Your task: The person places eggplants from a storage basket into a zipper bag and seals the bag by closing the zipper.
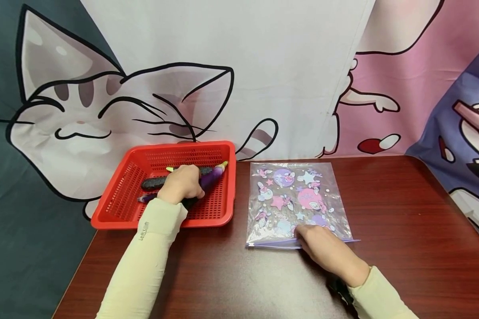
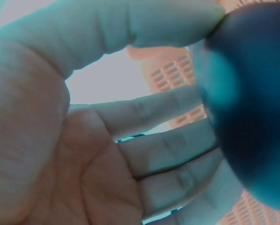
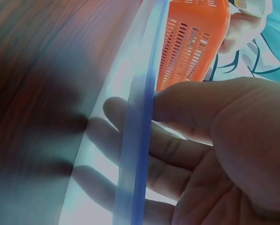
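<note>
My left hand (image 1: 181, 184) reaches down into the red plastic basket (image 1: 233, 195) and grips a purple eggplant (image 1: 212, 177) with a pale green stem end. Up close in the left wrist view, the thumb and fingertips lie against the dark, glossy eggplant (image 2: 257, 108). A dark bumpy cucumber (image 1: 153, 183) lies beside this hand, partly covered by it. My right hand (image 1: 327, 250) pinches the purple zip edge of a clear printed zip bag (image 1: 277, 201) lying flat on the table. Through the clear strip (image 3: 137, 140), the right fingers show behind it, with the thumb in front.
Another slim purple vegetable (image 1: 145, 198) pokes out left of my left hand in the basket. A white slider (image 1: 250, 244) sits at the left end of the bag's zip. Behind the brown wooden table (image 1: 403, 212) hangs a cartoon-printed cloth (image 1: 299, 79).
</note>
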### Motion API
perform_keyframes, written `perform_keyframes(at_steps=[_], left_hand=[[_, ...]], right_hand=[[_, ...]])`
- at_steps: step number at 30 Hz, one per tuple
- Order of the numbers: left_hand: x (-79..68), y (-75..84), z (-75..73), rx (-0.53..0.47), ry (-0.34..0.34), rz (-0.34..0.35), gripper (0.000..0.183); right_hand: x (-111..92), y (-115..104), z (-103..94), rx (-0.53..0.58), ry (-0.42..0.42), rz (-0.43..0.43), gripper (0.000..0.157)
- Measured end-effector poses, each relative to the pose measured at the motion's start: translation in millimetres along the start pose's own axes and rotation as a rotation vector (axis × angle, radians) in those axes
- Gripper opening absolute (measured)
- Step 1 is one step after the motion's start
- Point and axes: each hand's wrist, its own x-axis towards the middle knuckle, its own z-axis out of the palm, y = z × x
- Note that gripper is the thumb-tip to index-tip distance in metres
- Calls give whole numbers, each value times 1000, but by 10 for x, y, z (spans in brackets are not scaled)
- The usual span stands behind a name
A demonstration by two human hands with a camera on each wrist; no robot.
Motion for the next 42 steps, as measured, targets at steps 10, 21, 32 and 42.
perform_keyframes(at_steps=[10,21,32,42], left_hand=[[-136,5,-84,-28,132,-21,23],[-310,36,-132,-91,240,-28,32],[-481,82,-62,-152,304,-11,52],[-681,159,25,-207,398,-2,57]], right_hand=[[0,19,-15,27,8,-40,27],[0,50,-27,11,-3,-60,26],[6,14,-38,-64,20,25,32],[5,13,-27,-70,24,37,37]])
